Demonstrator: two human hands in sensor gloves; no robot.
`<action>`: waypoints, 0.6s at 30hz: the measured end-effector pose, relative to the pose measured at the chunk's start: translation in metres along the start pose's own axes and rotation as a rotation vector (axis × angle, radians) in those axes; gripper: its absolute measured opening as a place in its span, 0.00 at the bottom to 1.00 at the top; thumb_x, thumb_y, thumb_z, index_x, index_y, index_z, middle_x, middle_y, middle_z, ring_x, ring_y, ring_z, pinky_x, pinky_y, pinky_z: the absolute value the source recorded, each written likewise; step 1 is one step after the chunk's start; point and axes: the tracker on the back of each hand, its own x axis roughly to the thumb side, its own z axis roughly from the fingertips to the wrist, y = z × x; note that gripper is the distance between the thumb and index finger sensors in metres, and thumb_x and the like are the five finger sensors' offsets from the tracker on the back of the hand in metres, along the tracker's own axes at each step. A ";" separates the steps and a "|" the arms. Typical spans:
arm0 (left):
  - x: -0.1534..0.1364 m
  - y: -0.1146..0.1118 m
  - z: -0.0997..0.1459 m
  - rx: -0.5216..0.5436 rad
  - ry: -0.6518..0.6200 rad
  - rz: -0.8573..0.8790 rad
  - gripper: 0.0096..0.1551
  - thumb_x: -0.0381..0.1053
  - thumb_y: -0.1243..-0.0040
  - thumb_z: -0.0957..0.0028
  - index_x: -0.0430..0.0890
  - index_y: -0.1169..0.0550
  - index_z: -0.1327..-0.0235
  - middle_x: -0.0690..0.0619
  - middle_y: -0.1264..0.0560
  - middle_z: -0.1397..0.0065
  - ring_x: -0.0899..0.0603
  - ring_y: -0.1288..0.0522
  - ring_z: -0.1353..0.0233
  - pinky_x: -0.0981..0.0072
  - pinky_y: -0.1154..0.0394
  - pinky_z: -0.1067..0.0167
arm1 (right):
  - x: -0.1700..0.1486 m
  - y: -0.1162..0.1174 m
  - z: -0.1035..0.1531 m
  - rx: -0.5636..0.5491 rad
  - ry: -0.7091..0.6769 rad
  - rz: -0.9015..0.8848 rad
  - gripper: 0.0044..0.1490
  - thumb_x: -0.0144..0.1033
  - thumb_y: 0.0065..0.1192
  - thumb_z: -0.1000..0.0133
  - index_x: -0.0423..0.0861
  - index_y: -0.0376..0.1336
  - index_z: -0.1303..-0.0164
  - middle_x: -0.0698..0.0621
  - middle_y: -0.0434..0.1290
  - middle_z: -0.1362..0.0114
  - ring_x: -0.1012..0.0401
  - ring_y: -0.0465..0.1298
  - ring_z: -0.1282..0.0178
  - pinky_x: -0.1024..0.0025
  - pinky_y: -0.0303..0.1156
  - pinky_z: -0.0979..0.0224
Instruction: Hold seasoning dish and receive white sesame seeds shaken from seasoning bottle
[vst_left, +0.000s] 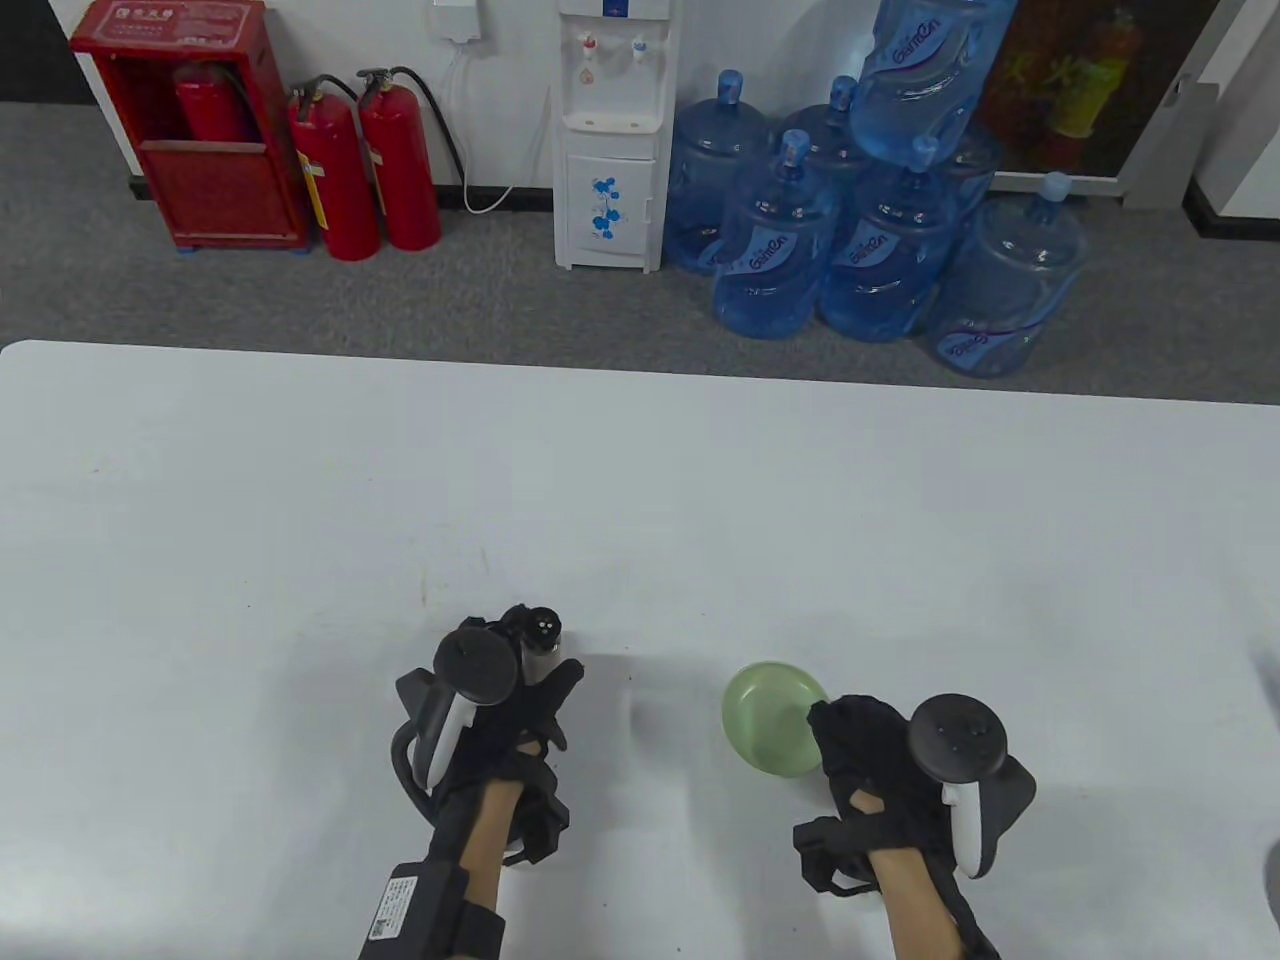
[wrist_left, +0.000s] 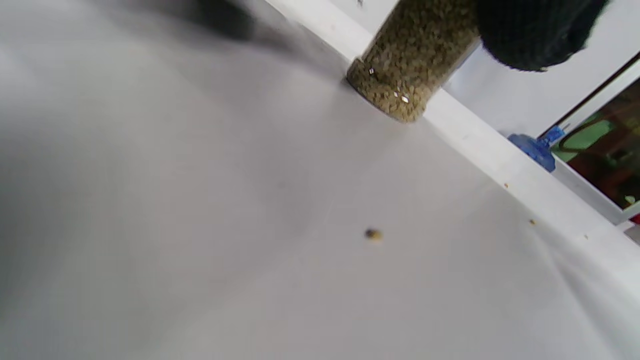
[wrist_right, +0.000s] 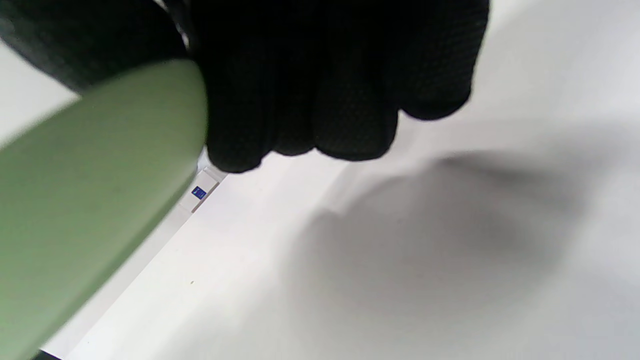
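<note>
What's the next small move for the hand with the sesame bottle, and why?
Probably carry the seasoning bottle right, over the green dish. The left hand holds it upright, well apart from the dish, which the right hand grips at its rim.

Pale green seasoning dish (vst_left: 770, 722), tan-seeded seasoning bottle (wrist_left: 412, 57) with black cap, black gloves on left hand (vst_left: 510, 725) and right hand (vst_left: 872, 765), white table (vst_left: 640, 500), all near its bottom edge.
</note>
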 end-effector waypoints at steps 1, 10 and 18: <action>0.000 0.001 0.001 0.021 0.003 0.002 0.41 0.75 0.41 0.48 0.76 0.46 0.25 0.59 0.56 0.11 0.34 0.55 0.09 0.39 0.55 0.16 | 0.001 0.001 0.001 0.000 -0.008 0.009 0.24 0.55 0.75 0.50 0.47 0.80 0.59 0.54 0.77 0.33 0.55 0.81 0.38 0.57 0.77 0.34; -0.001 0.015 0.036 0.281 -0.220 0.167 0.40 0.64 0.24 0.58 0.55 0.26 0.32 0.52 0.23 0.29 0.37 0.22 0.23 0.33 0.39 0.23 | 0.006 0.013 0.008 0.066 -0.043 0.020 0.24 0.56 0.74 0.50 0.49 0.80 0.59 0.55 0.77 0.33 0.56 0.81 0.38 0.58 0.77 0.34; 0.001 0.013 0.084 0.308 -0.391 0.129 0.40 0.63 0.28 0.52 0.59 0.31 0.26 0.56 0.27 0.28 0.38 0.25 0.25 0.33 0.37 0.24 | 0.012 0.031 0.015 0.131 -0.056 0.039 0.24 0.57 0.73 0.50 0.50 0.79 0.58 0.56 0.77 0.32 0.57 0.81 0.38 0.60 0.77 0.34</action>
